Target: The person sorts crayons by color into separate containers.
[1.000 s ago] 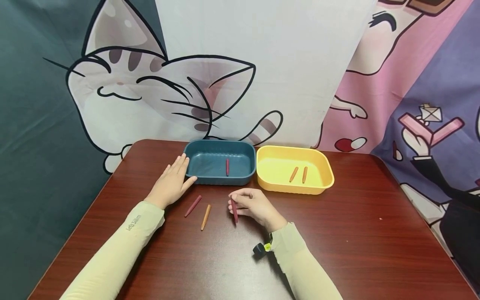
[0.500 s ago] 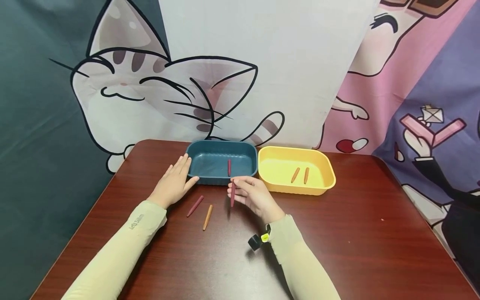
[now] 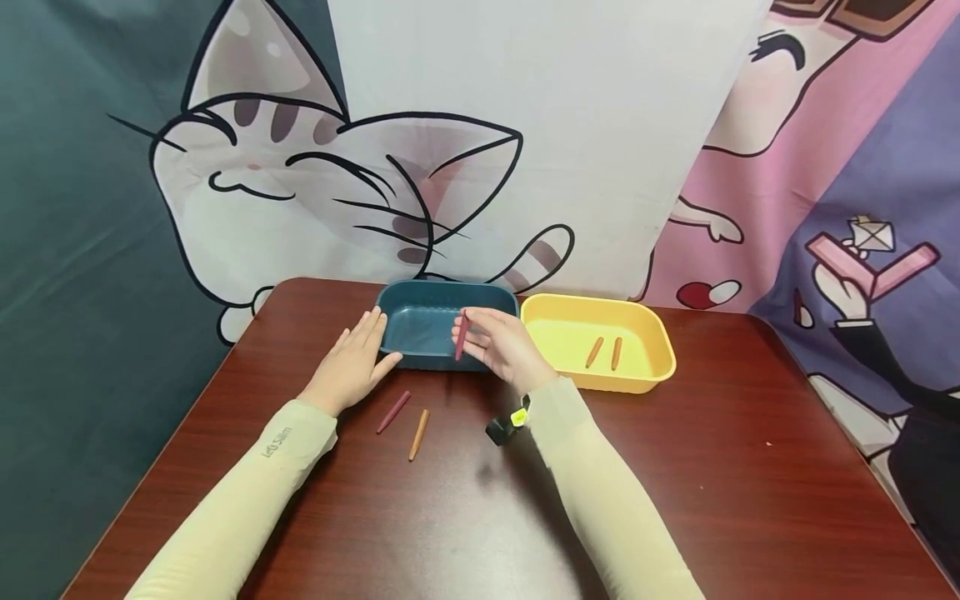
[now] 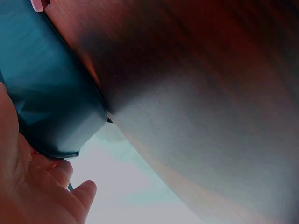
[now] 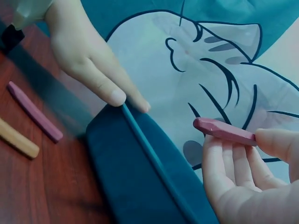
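My right hand (image 3: 510, 348) pinches a dark red crayon (image 3: 461, 336) between thumb and fingers, above the front right part of the blue bin (image 3: 420, 362). In the right wrist view, that crayon (image 5: 226, 131) lies across my fingertips, apart from the bin's rim. With fingers extended, my left hand (image 3: 345, 371) touches the left end of the blue bin. On the table in front of the bin lie another dark red crayon (image 3: 393, 413) and an orange-brown crayon (image 3: 418, 435). My right hand covers part of the bin's inside.
A yellow bin (image 3: 600, 381) stands to the right of the blue one, holding two orange-brown crayons (image 3: 617, 353). Both bins are near the far edge of the brown table (image 3: 712, 467). Behind hangs a cloth printed with a cartoon cat (image 3: 255, 217).
My right hand has lifted the dark red crayon from low over the table, away from me, to above the blue bin. It now hides the crayon seen inside. My left hand stays put.
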Demonstrator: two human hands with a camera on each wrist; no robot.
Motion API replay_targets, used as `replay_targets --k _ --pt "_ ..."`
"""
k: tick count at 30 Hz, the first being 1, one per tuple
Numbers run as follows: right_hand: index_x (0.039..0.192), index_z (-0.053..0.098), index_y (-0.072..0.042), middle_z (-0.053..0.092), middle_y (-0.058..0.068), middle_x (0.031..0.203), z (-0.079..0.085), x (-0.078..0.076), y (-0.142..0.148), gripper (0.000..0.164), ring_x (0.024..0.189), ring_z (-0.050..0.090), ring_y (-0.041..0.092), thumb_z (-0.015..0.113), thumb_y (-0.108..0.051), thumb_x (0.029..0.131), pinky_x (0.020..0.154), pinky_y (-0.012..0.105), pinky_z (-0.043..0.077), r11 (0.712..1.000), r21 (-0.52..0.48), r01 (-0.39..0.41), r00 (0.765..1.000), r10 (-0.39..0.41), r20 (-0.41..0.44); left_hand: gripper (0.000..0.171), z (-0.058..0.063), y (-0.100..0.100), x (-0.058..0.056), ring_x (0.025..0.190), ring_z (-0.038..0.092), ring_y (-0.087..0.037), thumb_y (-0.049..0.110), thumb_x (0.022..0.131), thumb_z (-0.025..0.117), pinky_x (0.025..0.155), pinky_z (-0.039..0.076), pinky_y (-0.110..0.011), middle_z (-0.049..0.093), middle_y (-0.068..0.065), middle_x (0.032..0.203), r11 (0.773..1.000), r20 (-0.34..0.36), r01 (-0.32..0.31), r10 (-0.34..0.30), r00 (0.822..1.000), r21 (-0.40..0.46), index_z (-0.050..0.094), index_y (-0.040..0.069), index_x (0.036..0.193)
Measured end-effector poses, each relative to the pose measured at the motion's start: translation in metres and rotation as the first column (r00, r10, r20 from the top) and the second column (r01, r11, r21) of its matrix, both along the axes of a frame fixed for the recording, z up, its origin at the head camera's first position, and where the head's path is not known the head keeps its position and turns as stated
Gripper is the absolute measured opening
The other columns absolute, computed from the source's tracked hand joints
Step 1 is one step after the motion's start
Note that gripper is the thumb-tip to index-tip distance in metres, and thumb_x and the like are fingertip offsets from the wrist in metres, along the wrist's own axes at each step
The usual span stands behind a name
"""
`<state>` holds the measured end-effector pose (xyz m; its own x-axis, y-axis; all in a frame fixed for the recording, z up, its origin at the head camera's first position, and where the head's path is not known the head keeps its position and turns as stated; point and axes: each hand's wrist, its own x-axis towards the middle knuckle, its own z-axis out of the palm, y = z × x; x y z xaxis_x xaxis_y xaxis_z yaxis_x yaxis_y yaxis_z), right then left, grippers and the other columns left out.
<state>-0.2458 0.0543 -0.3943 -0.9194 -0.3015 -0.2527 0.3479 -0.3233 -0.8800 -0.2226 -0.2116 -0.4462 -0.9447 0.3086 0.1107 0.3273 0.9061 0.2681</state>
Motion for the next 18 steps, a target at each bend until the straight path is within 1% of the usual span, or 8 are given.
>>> replay_targets --k 1,4,7,11,14,18 --pt "0.142 0.052 0.007 0.053 0.028 0.142 0.002 -0.003 -0.003 0.044 0.129 0.057 0.040 0.059 -0.016 0.104 0.098 0.038 0.053 1.000 0.003 0.003 1.000 -0.003 0.009 0.080 0.000 0.000 0.000 0.154 0.013 -0.037 0.047 0.106 0.048 0.121 0.017 -0.058 0.014 -0.020 0.168 1.000 -0.001 -0.002 0.002 1.000 -0.002 0.019 -0.005 0.159" --pt "0.143 0.053 0.005 0.054 0.026 0.143 0.004 -0.010 -0.010 0.045 0.130 0.057 0.037 0.061 -0.016 0.103 0.100 0.040 0.051 1.000 0.014 0.023 0.999 -0.024 0.046 0.080 0.000 0.000 0.000 0.154 0.013 -0.037 0.047 0.106 0.048 0.121 0.017 -0.058 0.014 -0.020 0.167 1.000 0.003 -0.005 0.005 1.000 0.004 0.019 -0.004 0.159" --pt "0.142 0.054 0.004 0.056 0.024 0.142 0.001 -0.017 -0.014 0.044 0.129 0.058 0.035 0.061 -0.016 0.103 0.102 0.040 0.050 0.999 0.039 0.037 0.996 -0.039 0.077 0.081 0.000 0.000 0.001 0.154 0.013 -0.037 0.049 0.106 0.047 0.121 0.017 -0.059 0.014 -0.020 0.167 1.000 0.010 -0.003 0.003 1.000 0.007 0.019 -0.004 0.159" --pt "0.141 0.056 0.004 0.056 0.025 0.142 -0.003 -0.026 -0.019 0.043 0.127 0.060 0.033 0.061 -0.016 0.103 0.102 0.039 0.050 0.997 0.071 0.035 0.996 -0.041 0.085 0.081 -0.001 -0.001 0.001 0.155 0.012 -0.036 0.050 0.106 0.046 0.121 0.017 -0.058 0.014 -0.020 0.168 1.000 0.013 -0.007 0.007 1.000 0.005 0.018 -0.004 0.159" --pt "0.138 0.059 0.003 0.060 0.024 0.138 -0.005 -0.034 -0.022 0.041 0.121 0.065 0.029 0.061 -0.017 0.103 0.100 0.037 0.052 0.993 0.110 0.039 0.996 -0.047 0.072 0.081 0.000 -0.001 0.000 0.155 0.012 -0.036 0.049 0.105 0.047 0.121 0.017 -0.058 0.014 -0.020 0.168 1.000 0.011 -0.011 0.011 1.000 0.008 0.018 -0.004 0.160" --pt "0.136 0.061 0.003 0.064 0.023 0.132 -0.009 -0.042 -0.024 0.038 0.103 0.072 0.022 0.061 -0.018 0.103 0.093 0.032 0.056 0.979 0.203 0.037 0.998 -0.046 0.044 0.081 0.000 -0.001 -0.001 0.155 0.012 -0.036 0.049 0.106 0.047 0.121 0.017 -0.058 0.014 -0.019 0.168 1.000 0.015 -0.008 0.008 1.000 0.010 0.017 -0.003 0.160"
